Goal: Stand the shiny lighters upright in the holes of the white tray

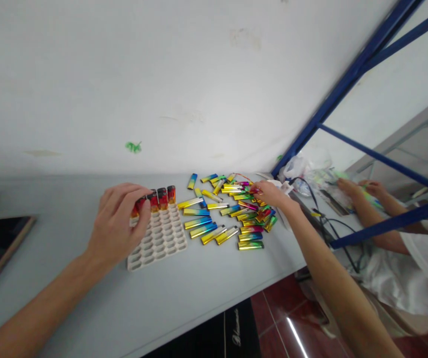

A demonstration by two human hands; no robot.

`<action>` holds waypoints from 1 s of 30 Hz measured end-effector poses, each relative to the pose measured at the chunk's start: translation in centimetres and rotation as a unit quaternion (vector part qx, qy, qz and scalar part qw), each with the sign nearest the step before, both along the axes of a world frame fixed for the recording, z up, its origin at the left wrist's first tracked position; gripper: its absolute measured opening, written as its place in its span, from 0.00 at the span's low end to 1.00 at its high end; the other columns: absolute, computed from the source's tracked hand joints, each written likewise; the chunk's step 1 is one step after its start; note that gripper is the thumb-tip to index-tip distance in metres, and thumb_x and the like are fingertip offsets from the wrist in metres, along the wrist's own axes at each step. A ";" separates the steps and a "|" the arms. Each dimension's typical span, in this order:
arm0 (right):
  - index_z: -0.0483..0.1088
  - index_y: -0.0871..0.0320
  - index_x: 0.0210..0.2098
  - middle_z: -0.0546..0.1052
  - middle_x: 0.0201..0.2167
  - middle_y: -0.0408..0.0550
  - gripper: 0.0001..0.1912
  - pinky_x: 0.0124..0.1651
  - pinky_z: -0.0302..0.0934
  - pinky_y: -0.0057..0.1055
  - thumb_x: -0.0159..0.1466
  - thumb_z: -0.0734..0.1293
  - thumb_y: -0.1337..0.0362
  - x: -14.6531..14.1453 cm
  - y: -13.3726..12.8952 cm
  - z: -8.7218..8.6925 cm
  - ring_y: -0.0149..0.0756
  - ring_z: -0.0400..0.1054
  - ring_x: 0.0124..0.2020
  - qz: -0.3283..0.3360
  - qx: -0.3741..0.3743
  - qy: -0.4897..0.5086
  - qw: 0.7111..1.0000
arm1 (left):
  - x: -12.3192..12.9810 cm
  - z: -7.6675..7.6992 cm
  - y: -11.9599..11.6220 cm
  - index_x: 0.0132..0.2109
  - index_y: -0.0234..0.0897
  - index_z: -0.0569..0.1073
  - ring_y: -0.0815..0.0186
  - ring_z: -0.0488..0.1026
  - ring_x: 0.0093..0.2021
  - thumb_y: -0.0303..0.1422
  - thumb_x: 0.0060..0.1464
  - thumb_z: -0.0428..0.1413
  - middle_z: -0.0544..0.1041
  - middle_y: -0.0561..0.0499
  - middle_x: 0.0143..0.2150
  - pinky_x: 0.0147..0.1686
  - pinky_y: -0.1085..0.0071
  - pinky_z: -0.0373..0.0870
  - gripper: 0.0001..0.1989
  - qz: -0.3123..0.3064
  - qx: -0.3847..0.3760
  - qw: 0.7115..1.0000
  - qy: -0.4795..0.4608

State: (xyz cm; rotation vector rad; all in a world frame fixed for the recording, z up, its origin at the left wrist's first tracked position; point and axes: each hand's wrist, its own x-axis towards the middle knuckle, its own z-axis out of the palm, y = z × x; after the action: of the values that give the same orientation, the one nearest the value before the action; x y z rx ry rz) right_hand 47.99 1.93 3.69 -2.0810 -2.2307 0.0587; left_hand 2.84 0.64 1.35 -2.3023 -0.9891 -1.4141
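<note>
Left of centre, my left grip [119, 214] pinches a lighter [140, 203]; the pale tray [160, 233] holds red lighters [162, 199] in its far row; my right grip [268, 193], I can't tell

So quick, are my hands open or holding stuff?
Left hand: curled against red lighters in the pale tray; grip can't be told.
Right hand: at the shiny lighter pile; grip can't be told.

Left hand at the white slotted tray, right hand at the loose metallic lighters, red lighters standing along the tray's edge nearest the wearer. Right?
One error: the head view shows the red lighters standing along the edge of the white slotted tray nearest the wall. Left hand at the tray and right hand at the loose metallic lighters stand.
</note>
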 end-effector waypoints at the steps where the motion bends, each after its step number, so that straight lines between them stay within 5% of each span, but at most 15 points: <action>1: 0.79 0.58 0.51 0.83 0.48 0.53 0.16 0.56 0.68 0.35 0.63 0.72 0.70 0.2 -0.5 0.4 0.43 0.77 0.50 0.002 0.005 0.009 1.000 | 0.0 0.0 0.0 0.50 0.36 0.74 0.54 0.74 0.50 0.27 0.64 0.54 0.78 0.41 0.46 0.56 0.52 0.72 0.09 -0.001 -0.001 1.000 0.002; 5: 0.73 0.59 0.60 0.81 0.54 0.56 0.19 0.49 0.73 0.35 0.71 0.64 0.63 1.5 -3.3 2.3 0.40 0.78 0.48 -0.029 0.084 0.059 0.994 | -0.1 0.0 0.1 0.51 0.39 0.73 0.55 0.74 0.50 0.28 0.64 0.54 0.78 0.44 0.47 0.56 0.52 0.72 0.10 0.002 -0.008 1.000 -0.003; 9: 0.79 0.58 0.49 0.82 0.44 0.54 0.14 0.42 0.75 0.37 0.69 0.66 0.60 1.7 -7.7 3.6 0.41 0.79 0.40 -0.038 0.190 0.122 0.973 | -0.1 0.5 -0.1 0.50 0.41 0.73 0.54 0.74 0.50 0.28 0.62 0.54 0.78 0.44 0.46 0.55 0.52 0.73 0.10 -0.008 -0.012 1.000 -0.015; 15: 0.78 0.55 0.52 0.82 0.46 0.53 0.14 0.43 0.76 0.38 0.71 0.65 0.60 -0.5 -13.1 1.5 0.41 0.79 0.39 -0.045 0.193 0.146 0.969 | 0.3 0.6 -0.5 0.50 0.44 0.74 0.54 0.75 0.49 0.27 0.61 0.55 0.78 0.46 0.46 0.55 0.51 0.73 0.11 -0.029 -0.034 0.999 -0.015; 21: 0.78 0.58 0.50 0.80 0.52 0.55 0.17 0.64 0.65 0.47 0.66 0.64 0.77 -1.2 -10.6 -0.2 0.47 0.72 0.59 0.063 0.075 0.042 0.994 | 0.7 0.6 -0.8 0.50 0.45 0.74 0.55 0.76 0.49 0.28 0.61 0.55 0.78 0.47 0.47 0.56 0.53 0.74 0.11 -0.027 -0.044 0.999 -0.008; 25: 0.79 0.59 0.43 0.81 0.45 0.53 0.12 0.62 0.65 0.46 0.65 0.67 0.77 -1.2 -8.5 1.3 0.45 0.74 0.53 0.117 -0.018 0.002 0.993 | 0.9 0.9 -0.7 0.49 0.43 0.73 0.54 0.77 0.47 0.27 0.62 0.55 0.79 0.46 0.46 0.54 0.53 0.75 0.10 -0.026 -0.020 0.999 -0.001; 30: 0.78 0.59 0.42 0.80 0.44 0.54 0.07 0.58 0.66 0.42 0.69 0.67 0.73 -1.5 -8.2 1.7 0.44 0.75 0.49 0.111 -0.028 -0.014 0.993 | 0.9 1.3 -1.0 0.49 0.43 0.73 0.55 0.77 0.46 0.26 0.62 0.55 0.79 0.46 0.44 0.53 0.52 0.76 0.10 -0.029 -0.006 1.000 -0.002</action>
State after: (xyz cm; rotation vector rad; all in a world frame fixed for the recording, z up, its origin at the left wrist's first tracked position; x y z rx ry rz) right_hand 46.50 -6.30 5.41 -1.8597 -2.4965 0.1095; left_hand 3.77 -0.32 2.68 -2.3562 -0.9420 -1.4389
